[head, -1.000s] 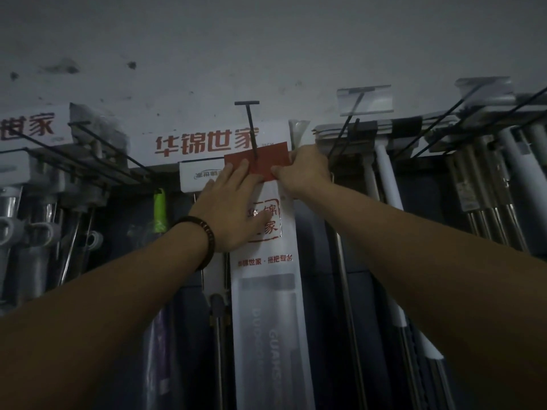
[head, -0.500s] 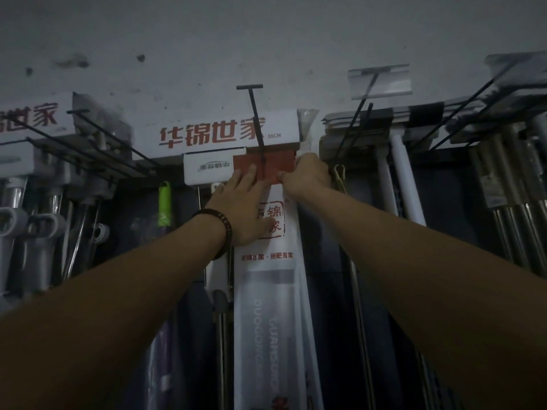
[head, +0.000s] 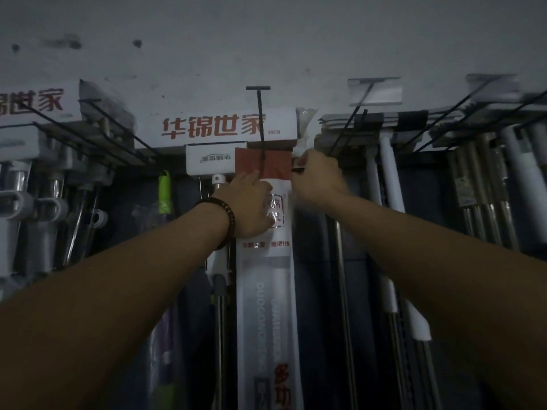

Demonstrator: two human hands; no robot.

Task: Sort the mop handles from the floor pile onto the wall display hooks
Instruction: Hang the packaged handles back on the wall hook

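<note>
Our left grip [head: 251,205] presses flat on the pack [head: 266,291] to steady it, while our right grip [head: 318,179] pinches the header [head: 275,164] edge, likely to seat it on the hook [head: 260,113].

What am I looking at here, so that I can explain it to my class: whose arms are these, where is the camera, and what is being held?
There is no machine here. These are a person's two bare arms, filmed by a camera worn on the head and looking up at a shop wall. In the middle a packaged mop handle hangs in a long white sleeve topped by a red header card. A black wire display hook crosses that card. The left hand, with a beaded bracelet at the wrist, presses flat on the package. The right hand appears to pinch the card's right edge. Behind is a white box marked 38CM, and other mop handles hang alongside.
</note>
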